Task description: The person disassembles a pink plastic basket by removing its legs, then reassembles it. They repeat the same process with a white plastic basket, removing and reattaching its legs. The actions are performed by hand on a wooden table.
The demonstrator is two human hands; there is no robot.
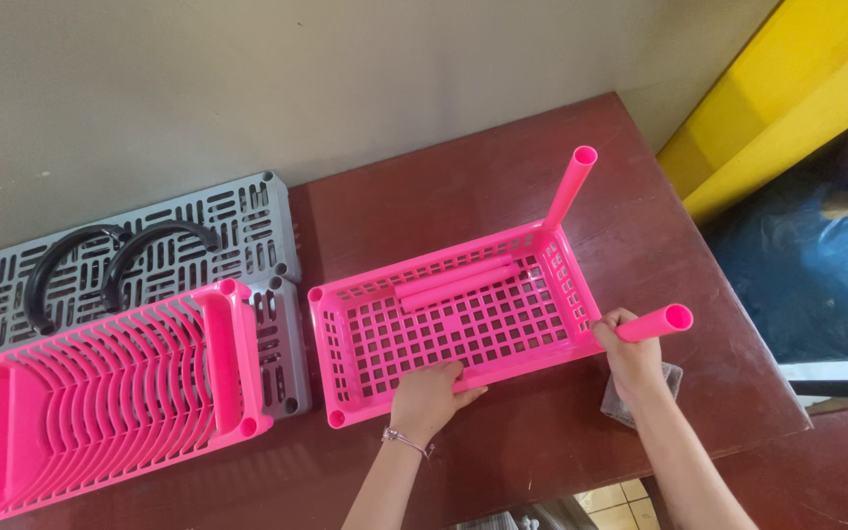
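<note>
A pink perforated plastic shelf tray (365, 294) lies on the dark red table (542, 442). My left hand (429, 395) presses flat on its near rim. My right hand (630, 351) grips a pink tube (658, 322) standing in the tray's near right corner. Another pink tube (569, 186) stands upright in the far right corner. Two more pink tubes (453, 283) lie inside the tray.
A pink slatted dish rack (100, 393) lies at the left over a grey perforated tray (247, 216) with two black curved handles (100, 260) on it. A small clear bag (674, 378) sits under my right wrist. The table edge runs along the right.
</note>
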